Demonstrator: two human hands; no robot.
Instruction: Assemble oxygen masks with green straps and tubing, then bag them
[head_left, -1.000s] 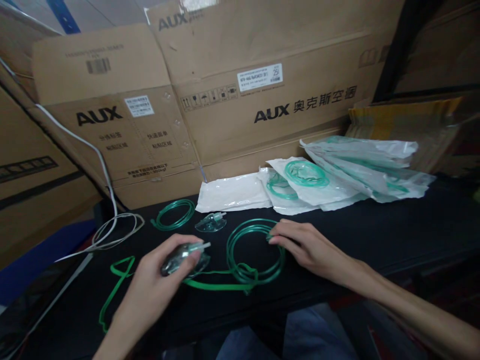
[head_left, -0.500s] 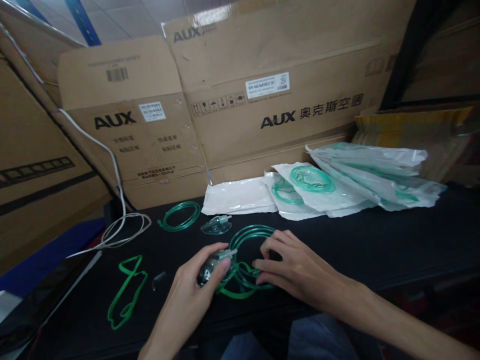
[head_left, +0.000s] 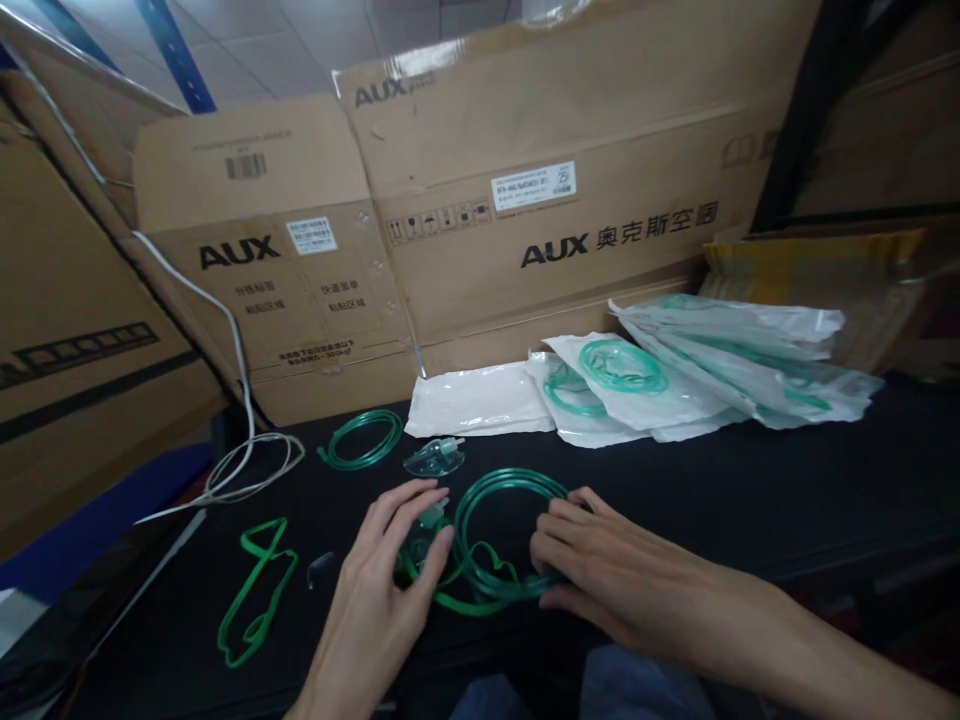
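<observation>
My left hand is curled around a clear oxygen mask, its thumb and fingers on either side; much of the mask is hidden. Fingers closed, my right hand grips the right side of a coil of green tubing. A green elastic strap loops from the mask beneath the coil. Behind my left hand lies another clear mask, with a second tubing coil to its left. A separate green strap and a small clear bent piece rest left of my left hand.
Several white packets with green tubing inside lie at the back right, beside a plain white packet. Large cardboard boxes stand behind the black tabletop. A white cable hangs down at the left.
My right hand has shifted from inside the coil to its right side and closed on the tubing. The coil looks rounder. The mask under my left hand sits lower and is more covered.
</observation>
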